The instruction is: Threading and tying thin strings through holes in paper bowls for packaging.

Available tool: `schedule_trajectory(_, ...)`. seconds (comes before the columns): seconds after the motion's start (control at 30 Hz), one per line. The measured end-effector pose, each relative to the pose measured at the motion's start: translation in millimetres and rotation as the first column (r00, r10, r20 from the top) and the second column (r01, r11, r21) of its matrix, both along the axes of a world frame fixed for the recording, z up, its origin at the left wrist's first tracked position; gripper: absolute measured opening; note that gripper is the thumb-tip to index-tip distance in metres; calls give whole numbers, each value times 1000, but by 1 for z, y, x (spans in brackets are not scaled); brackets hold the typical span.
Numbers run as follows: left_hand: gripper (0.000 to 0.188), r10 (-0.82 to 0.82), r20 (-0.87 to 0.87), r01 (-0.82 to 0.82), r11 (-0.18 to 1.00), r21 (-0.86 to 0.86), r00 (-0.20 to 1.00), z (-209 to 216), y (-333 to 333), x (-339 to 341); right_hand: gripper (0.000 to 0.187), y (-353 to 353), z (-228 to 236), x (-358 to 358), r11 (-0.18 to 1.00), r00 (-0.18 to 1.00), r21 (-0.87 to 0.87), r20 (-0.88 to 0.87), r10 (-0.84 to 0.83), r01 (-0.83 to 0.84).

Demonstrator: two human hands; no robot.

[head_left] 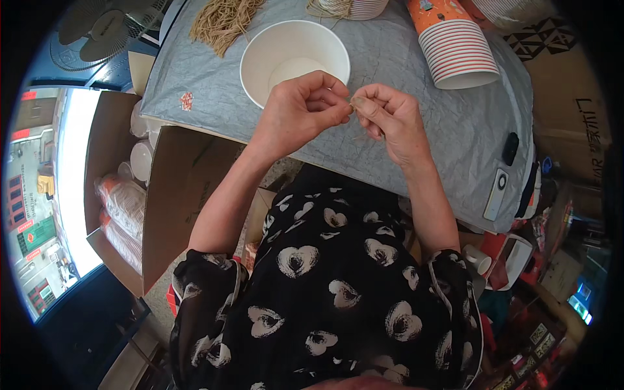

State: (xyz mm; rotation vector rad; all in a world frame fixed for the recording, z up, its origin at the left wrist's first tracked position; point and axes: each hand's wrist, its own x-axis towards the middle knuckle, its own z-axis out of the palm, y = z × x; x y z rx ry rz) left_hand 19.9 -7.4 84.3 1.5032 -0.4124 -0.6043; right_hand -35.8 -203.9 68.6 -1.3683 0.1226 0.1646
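Note:
My left hand [302, 110] and my right hand [392, 117] meet fingertip to fingertip over the table's near edge. Both are closed in a pinch, thumb against forefinger. A tiny tan bit shows where the tips meet, too small to name; a faint thin strand seems to hang below the right fingers. Just behind my left hand stands a wide white paper tub [250, 62], its open mouth up, with nothing seen inside. Beyond it, at the back left, lies a bundle of tan twine cords [224, 26].
Stacked orange-printed paper tubs [458, 49] lie at the back right. A black object [511, 148] and a white device [496, 194] rest near the grey-covered table's [214, 91] right edge. An open cardboard box [179, 188] of wrapped cups stands left; a fan [107, 29] is behind.

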Motion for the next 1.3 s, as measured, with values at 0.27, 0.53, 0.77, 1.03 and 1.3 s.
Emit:
schedule_trajectory(0.27, 22, 11, 10, -11, 999, -51, 1000, -1, 0, -1, 15, 2, -3, 1, 959, 991, 273, -128, -42, 75)
schedule_trajectory(0.53, 23, -5, 22, 5, 1000, 0, 1000, 0, 0, 1, 15, 4, 0, -3, 959, 993, 271, -100, -59, 84)
schedule_trajectory(0.77, 27, 5, 23, -5, 1000, -5, 1000, 1, -1, -2, 18, -3, 6, -1, 986, 995, 160, -96, -26, 41)
schedule_trajectory(1.03, 25, 33, 105, -35, 999, 16, 994, 1, -4, -4, 16, -3, 3, 1, 999, 999, 32, -34, 40, -38)
schedule_trajectory(1.3, 23, 29, 40, -27, 999, -42, 999, 0, -2, -2, 15, -1, -4, -2, 951, 987, 287, -139, -77, 115)
